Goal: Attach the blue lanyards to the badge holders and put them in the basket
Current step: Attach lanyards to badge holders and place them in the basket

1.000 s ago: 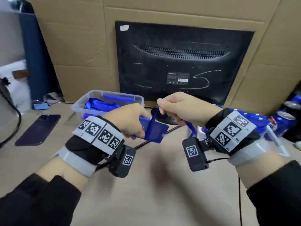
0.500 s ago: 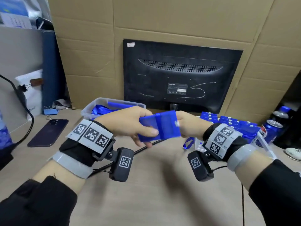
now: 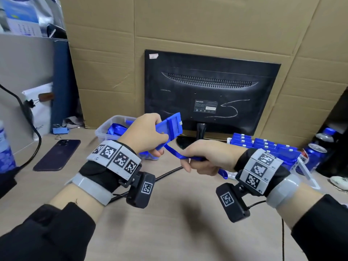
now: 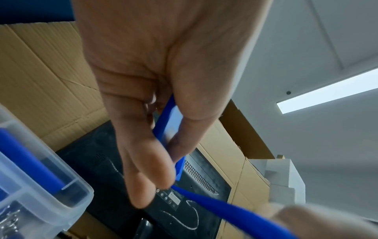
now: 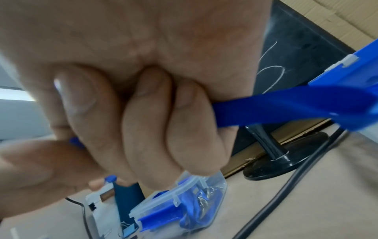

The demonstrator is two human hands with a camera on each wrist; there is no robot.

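Note:
My left hand (image 3: pixel 150 136) grips a blue badge holder (image 3: pixel 170 129) above the table, in front of the monitor; thumb and fingers pinch its edge (image 4: pixel 161 127). A blue lanyard (image 3: pixel 180 154) runs taut from the holder's lower end to my right hand (image 3: pixel 203 157), which is fisted round the strap (image 5: pixel 266 110). The strap's loose loop hangs below that fist. The clear plastic basket (image 3: pixel 105 129) with blue lanyards and holders inside sits behind my left hand (image 5: pixel 180 208).
A stack of blue badge holders (image 3: pixel 263 146) lies at the right by drink cans (image 3: pixel 314 155). The black monitor (image 3: pixel 211 91) stands against cardboard. A dark phone (image 3: pixel 57 154) lies at the left, and a black cable (image 3: pixel 169 172) crosses the table.
My left hand lifted the badge holder up and tilted it. My right hand came out from behind it, moved down and right, and now pulls the lanyard taut.

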